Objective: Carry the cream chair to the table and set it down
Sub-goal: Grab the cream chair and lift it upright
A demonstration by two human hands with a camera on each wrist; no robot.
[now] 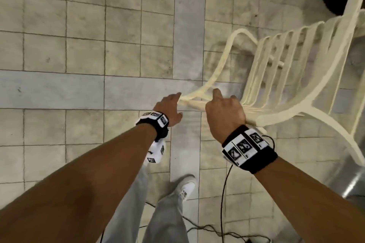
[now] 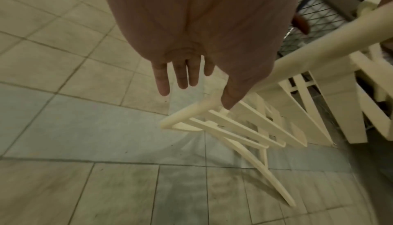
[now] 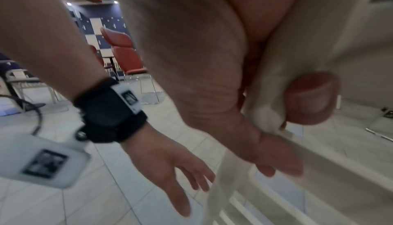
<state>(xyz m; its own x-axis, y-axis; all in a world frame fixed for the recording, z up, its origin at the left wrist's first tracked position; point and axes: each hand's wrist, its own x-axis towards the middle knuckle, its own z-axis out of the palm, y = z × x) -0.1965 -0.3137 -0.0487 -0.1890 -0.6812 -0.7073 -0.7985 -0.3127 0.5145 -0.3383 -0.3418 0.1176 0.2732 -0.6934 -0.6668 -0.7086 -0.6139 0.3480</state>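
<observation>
Floor (image 1: 83, 25) of pale tiles under you; chair (image 1: 296, 77) tilted over it, slatted back running away from your grip toward the upper right, one leg (image 2: 274, 181) slanting below the grip to the tiles; your right hand (image 1: 225, 112) curls round the chair's top rail, thumb (image 3: 310, 97) pressed on one face, fingers (image 3: 276, 158) wrapped behind; your left hand (image 1: 170, 108) sits just left of that grip, fingers (image 2: 182, 74) straight and spread, thumb tip (image 2: 229, 99) at the rail's end, nothing gripped; cable (image 1: 223, 193) hangs from your right wristband (image 1: 248, 148); shoe (image 1: 186, 185) below your hands.
</observation>
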